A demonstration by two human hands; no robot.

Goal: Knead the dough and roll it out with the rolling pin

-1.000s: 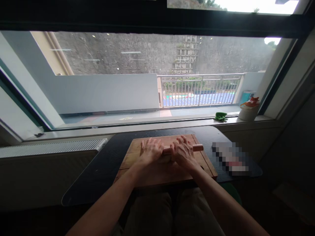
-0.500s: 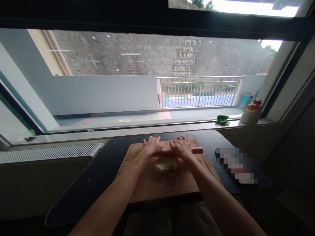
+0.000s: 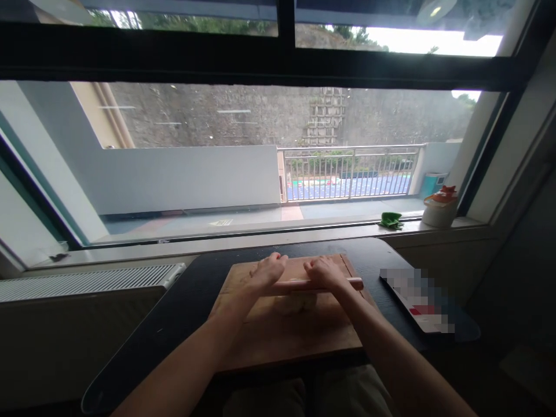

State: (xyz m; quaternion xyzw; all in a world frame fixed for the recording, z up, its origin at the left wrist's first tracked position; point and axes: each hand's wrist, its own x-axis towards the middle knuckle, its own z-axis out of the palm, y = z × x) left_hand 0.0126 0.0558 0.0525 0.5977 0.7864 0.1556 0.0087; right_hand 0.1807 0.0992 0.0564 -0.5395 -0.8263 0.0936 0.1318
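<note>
A wooden rolling pin (image 3: 297, 285) lies crosswise over a pale lump of dough (image 3: 296, 303), pressing on its far part. My left hand (image 3: 269, 271) is closed over the pin's left part, its fingers curled on the far side. Toward the other end, my right hand (image 3: 325, 271) also grips the pin, knuckles bent, and the bare tip sticks out to the right. Under the dough is a wooden cutting board (image 3: 291, 341). The palms hide some of the pin.
The board rests on a dark table (image 3: 169, 341) with rounded corners. A blurred-out flat item (image 3: 428, 313) lies at its right. Behind, the windowsill holds a green crumpled thing (image 3: 391, 220) and a white container (image 3: 439, 214) with an orange top. A radiator (image 3: 91, 281) stands left.
The rolling pin has come nearer to me, onto the dough, and turned so its red label no longer shows. My fingers went from stretched out to curled. The view has tilted up slightly.
</note>
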